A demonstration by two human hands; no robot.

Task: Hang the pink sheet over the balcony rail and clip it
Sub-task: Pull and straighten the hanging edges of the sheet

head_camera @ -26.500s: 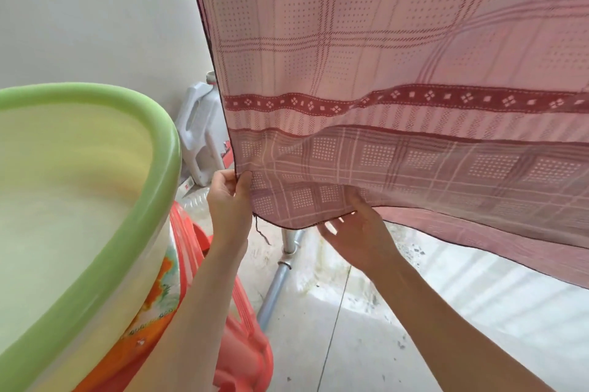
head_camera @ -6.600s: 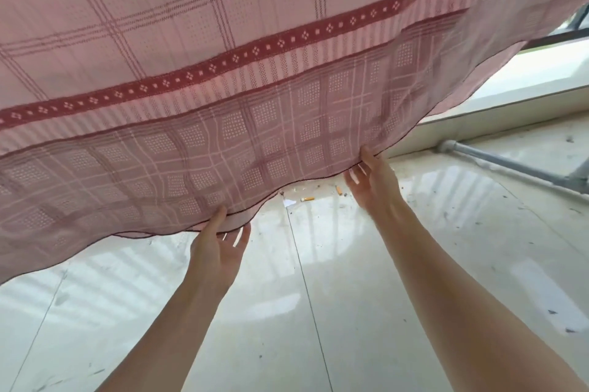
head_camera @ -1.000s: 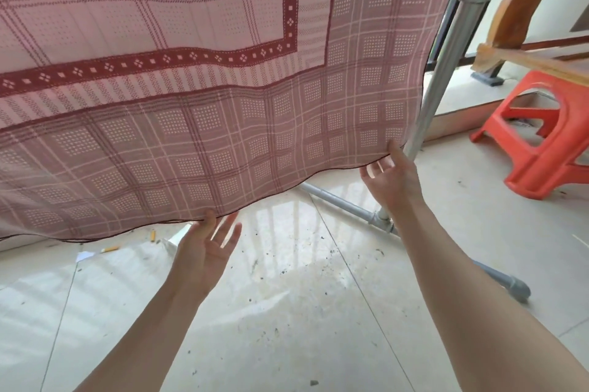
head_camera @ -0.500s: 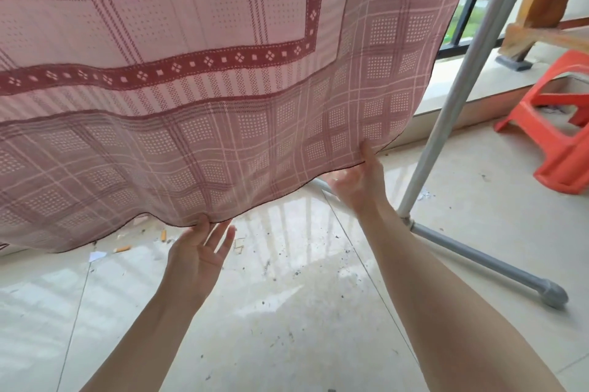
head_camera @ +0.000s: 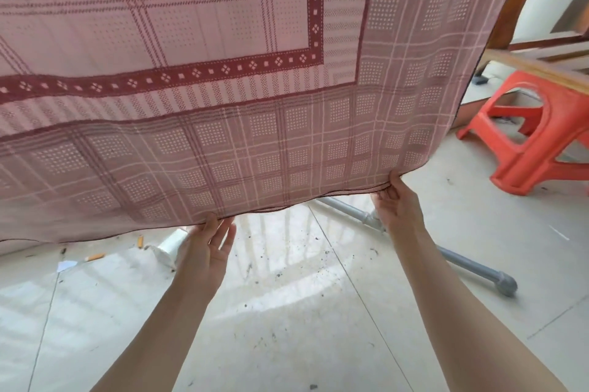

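Note:
The pink sheet, checked with a dark red patterned border, hangs from above and fills the upper part of the view. Its lower hem is lifted toward me. My left hand pinches the hem near the middle, with the other fingers spread below the cloth. My right hand grips the hem close to the sheet's right corner. The rail that carries the sheet is hidden above the frame. No clip is in sight.
A grey metal foot of the drying stand lies on the tiled floor behind my right arm. An orange plastic stool stands at the right, under a wooden plank. Cigarette butts and a white cup litter the floor at the left.
Both hands have slid rightward along the hem; my right hand now grips near the corner. The view has swung, so the stand's upright pole is hidden behind the sheet.

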